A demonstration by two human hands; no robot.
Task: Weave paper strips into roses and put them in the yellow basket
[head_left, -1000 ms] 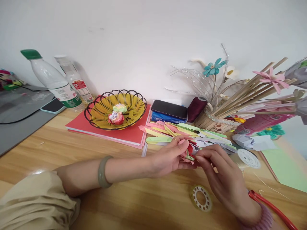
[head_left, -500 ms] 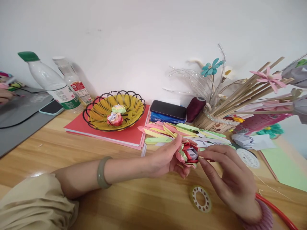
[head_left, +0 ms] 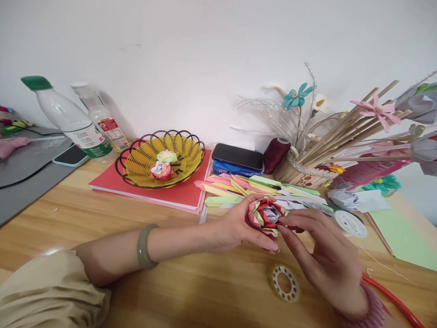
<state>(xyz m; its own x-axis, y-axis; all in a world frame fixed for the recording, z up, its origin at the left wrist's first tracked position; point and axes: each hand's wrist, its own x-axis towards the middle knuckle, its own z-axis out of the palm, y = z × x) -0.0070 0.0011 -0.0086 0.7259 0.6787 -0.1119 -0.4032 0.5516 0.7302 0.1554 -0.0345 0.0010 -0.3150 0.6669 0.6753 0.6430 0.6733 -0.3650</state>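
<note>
My left hand point(head_left: 239, 229) cradles a folded paper flower point(head_left: 267, 214) with pink, green and red petals round a pale lilac centre. The thumb lies along the flower's near side, and part of the outer petals is hidden by the fingers. From the right, my right hand point(head_left: 322, 250) pinches the flower's right edge between thumb and forefinger. Just behind the hands lie folded paper strips point(head_left: 232, 187) in pink, yellow, green and white. A roll of clear tape point(head_left: 285, 283) rests on the table below the flower.
A yellow basket point(head_left: 187, 155) holding two paper flowers point(head_left: 161, 170) sits on red paper sheets point(head_left: 109, 175). Bottles point(head_left: 77, 123) stand at the left. Behind the strips are a phone point(head_left: 237, 156), a purple thread spool point(head_left: 276, 155) and a pot of sticks point(head_left: 293, 173). Green paper point(head_left: 406, 232) lies right.
My left thumb has moved from the flower's upper left side down to its near side. The flower is turned a little, showing more of its face. My right hand keeps its pinch at the edge.
</note>
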